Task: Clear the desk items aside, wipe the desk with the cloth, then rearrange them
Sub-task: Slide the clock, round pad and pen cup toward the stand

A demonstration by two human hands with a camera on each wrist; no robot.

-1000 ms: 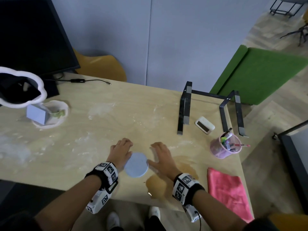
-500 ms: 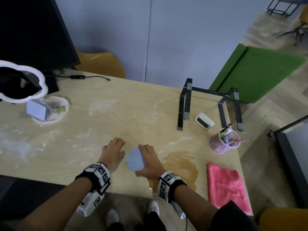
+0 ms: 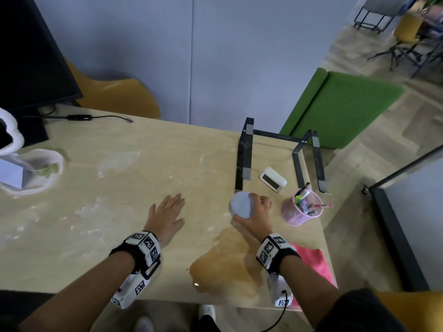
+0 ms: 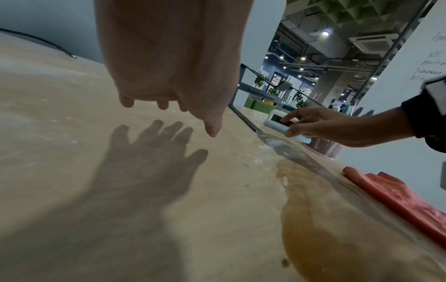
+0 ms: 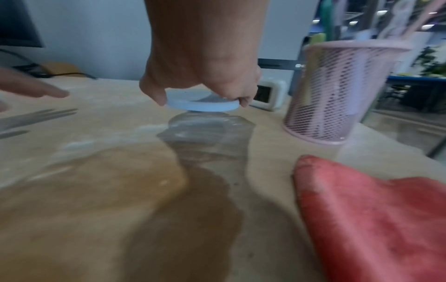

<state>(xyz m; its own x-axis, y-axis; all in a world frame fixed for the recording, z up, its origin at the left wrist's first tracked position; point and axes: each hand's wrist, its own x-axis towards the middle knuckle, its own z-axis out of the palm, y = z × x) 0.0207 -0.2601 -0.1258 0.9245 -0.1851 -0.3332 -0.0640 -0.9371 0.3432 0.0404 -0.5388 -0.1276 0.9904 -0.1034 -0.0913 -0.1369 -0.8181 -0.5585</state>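
My right hand [image 3: 257,213] pinches a round pale-blue coaster [image 3: 242,204] by its rim, thumb on the near side and fingers [image 5: 243,99] curled over the far side, and holds it level just above the desk [image 3: 131,178], clear of the wood, as the right wrist view shows. It hangs toward the right edge, beside the near foot of the black metal stand [image 3: 244,161] and close to the pink mesh pen cup [image 3: 300,209], which stands upright with pens in it. A small white clock [image 3: 273,179] lies between the 2 rails of the stand, just behind the coaster.

My left hand [image 3: 166,214] is empty, fingers straight and slightly spread, palm down over the middle of the desk; the left wrist view shows its shadow on the wood under it, so it floats above the surface without touching.

A brown spill [image 3: 230,262] spreads along the front edge, between my 2 wrists. The pink cloth [image 3: 314,262] lies at the front right corner, partly hidden by my right forearm, just beside the spill but not on it. White powdery smears [image 3: 115,164] streak the middle and left of the desk.

At the left edge sits a white dish [image 3: 51,161] with a pale-blue block [image 3: 12,176] in it, below a white cloud-shaped frame [image 3: 12,137]. A black monitor [image 3: 31,56] fills the far left corner, with a cable [image 3: 96,117] lying along the back edge.
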